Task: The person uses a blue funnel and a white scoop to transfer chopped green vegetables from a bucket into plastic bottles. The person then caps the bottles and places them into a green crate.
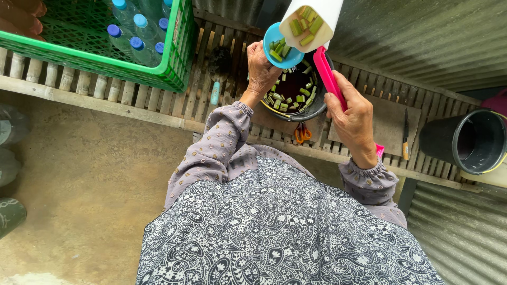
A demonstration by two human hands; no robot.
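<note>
Hands are seen at upper centre of the frame. A small blue bowl [279,46] of green cut pieces is gripped by the left hand [262,68] above a dark pot [296,92] that holds more pieces. A pink handle [328,76] of a white scoop [312,21] is clasped by the right hand [353,119]. A green crate [105,63] of blue-capped bottles [132,31] is set at upper left, a black bucket [470,142] at right; orange-handled scissors [302,133] are laid below the pot.

Concrete floor [90,174], slatted bench [132,95], corrugated wall [412,42]
</note>
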